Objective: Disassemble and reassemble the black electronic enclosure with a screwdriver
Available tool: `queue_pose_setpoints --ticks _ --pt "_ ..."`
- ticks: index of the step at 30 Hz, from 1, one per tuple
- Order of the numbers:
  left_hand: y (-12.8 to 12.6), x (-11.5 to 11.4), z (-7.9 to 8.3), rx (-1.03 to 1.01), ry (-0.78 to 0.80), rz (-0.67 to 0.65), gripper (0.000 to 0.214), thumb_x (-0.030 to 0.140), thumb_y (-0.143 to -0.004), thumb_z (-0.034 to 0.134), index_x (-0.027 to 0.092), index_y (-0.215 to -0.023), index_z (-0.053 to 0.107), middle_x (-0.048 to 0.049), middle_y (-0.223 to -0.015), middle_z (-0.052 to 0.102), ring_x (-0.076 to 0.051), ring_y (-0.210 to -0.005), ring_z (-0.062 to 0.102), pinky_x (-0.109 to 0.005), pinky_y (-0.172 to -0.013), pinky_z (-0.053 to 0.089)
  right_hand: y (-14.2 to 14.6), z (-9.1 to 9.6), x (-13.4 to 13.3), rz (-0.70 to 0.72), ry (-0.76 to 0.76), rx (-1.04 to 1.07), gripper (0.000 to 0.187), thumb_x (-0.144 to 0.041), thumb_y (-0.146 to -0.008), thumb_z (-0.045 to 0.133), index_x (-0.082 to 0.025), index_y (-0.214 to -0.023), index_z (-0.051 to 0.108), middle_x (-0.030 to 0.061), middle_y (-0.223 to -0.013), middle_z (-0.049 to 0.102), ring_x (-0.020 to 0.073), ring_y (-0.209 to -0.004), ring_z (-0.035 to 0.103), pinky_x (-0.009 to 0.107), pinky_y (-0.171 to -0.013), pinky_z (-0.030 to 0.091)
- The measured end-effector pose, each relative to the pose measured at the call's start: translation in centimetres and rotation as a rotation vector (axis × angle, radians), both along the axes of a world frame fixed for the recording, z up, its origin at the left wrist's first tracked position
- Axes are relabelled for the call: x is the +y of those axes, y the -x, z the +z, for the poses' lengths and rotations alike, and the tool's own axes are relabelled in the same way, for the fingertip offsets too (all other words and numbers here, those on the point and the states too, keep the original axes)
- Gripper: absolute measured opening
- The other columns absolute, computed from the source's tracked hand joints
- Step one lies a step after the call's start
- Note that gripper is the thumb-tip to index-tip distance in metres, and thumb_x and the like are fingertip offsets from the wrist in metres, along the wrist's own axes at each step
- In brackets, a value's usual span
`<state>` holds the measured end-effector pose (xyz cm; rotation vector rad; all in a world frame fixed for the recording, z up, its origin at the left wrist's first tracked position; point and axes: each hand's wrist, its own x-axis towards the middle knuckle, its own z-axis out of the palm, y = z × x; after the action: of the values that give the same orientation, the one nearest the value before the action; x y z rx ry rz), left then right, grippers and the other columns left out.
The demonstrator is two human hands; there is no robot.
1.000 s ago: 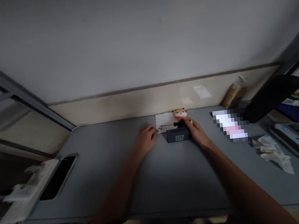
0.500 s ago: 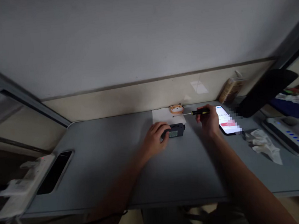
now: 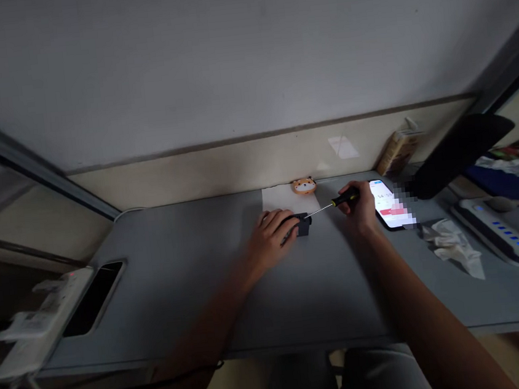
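Left hand: closed over a dark box, which lies on the surface at the near edge of a paper sheet. Right hand: gripping a screwdriver, its shaft angled down to the box, tip just beside it. Also: lit phone, orange figurine.

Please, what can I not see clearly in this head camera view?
Black box: in the head view, the left hand hides most of it and any label.
Screwdriver: its tip is too small to make out.
Phone: part of the screen is pixelated; its text is too small.
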<state>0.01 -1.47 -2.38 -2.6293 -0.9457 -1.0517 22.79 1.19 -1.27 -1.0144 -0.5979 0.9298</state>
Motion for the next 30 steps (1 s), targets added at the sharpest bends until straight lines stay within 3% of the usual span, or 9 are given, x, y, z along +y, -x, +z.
queue_pose_setpoints --ticks 6,21,30 --pt "-0.19 0.05 -0.24 0.002 -0.020 -0.002 0.023 0.023 -0.104 0.049 0.022 -0.114 0.069 -0.0067 -0.110 0.075 -0.021 -0.104 0.069 -0.039 -0.093 0.051 -0.16 -0.19 -0.04 -0.007 -0.010 -0.001 0.034 -0.049 -0.076 0.061 -0.023 -0.058 0.050 -0.0041 -0.051 0.050 0.0053 -0.033 0.032 0.023 -0.031 0.019" --pt "-0.18 0.05 0.50 -0.025 -0.145 -0.024 0.022 0.020 -0.104 0.051 0.018 -0.117 0.069 -0.0085 -0.110 0.074 -0.021 -0.101 0.068 -0.036 -0.091 0.049 -0.05 0.27 -0.21 -0.008 0.048 0.060 0.025 -0.042 -0.066 0.064 -0.023 -0.055 0.052 -0.0036 -0.051 0.053 0.0052 -0.035 0.028 0.023 -0.033 0.017" --pt "0.10 0.03 0.59 0.125 -0.166 -0.039 0.028 0.013 -0.102 0.047 0.021 -0.115 0.071 -0.0086 -0.114 0.072 -0.020 -0.101 0.065 -0.038 -0.094 0.047 -0.20 0.32 -0.03 -0.039 0.047 0.077 0.032 -0.049 -0.075 0.063 -0.023 -0.060 0.051 -0.0059 -0.048 0.047 0.0063 -0.036 0.031 0.023 -0.035 0.021"
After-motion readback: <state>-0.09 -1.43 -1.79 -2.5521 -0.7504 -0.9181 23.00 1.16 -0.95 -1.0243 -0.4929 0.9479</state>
